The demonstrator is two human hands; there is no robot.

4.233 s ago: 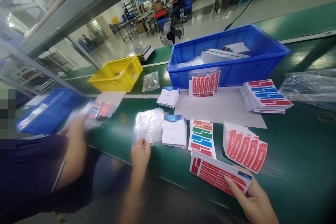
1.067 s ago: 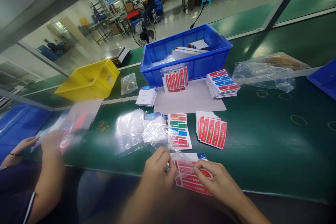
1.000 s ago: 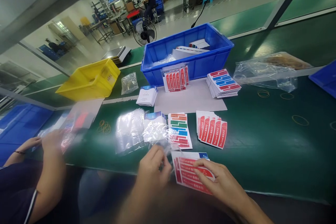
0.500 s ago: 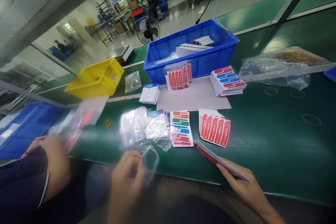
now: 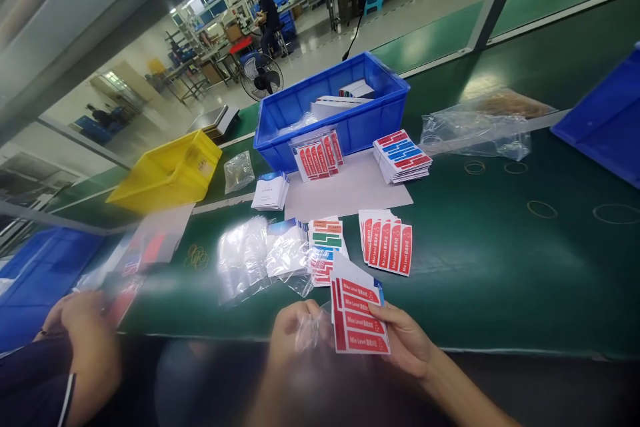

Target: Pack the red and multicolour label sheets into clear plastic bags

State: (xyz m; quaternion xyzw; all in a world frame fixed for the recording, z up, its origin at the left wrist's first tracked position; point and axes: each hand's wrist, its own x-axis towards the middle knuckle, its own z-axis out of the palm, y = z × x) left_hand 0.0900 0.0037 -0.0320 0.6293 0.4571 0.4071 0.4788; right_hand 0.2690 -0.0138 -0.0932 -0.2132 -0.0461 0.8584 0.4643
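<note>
My right hand (image 5: 407, 340) grips a small stack of label cards (image 5: 360, 317) printed with red "Max Level" and "Min Level" strips; a white and blue edge shows behind them. Close beside it, my left hand (image 5: 297, 327) is closed on a clear plastic bag (image 5: 320, 328), its edge at the cards' left side. Whether the cards' edge is inside the bag I cannot tell. Beyond my hands lie a pile of clear bags (image 5: 243, 253), bagged white booklets (image 5: 287, 250), colour-striped label sheets (image 5: 326, 233) and a fan of red label cards (image 5: 387, 243).
A blue bin (image 5: 333, 117) stands at the back with filled packets (image 5: 317, 157) leaning on it. Striped sheets (image 5: 401, 157) and white booklets (image 5: 271, 191) are stacked nearby. A yellow bin (image 5: 165, 170) is at left, rubber bands (image 5: 543, 209) at right. A co-worker's hands (image 5: 80, 313) work at far left.
My right hand has moved left and turned the cards face up. My left hand has come right with the plastic bag, so both hands now meet. The view has shifted right.
</note>
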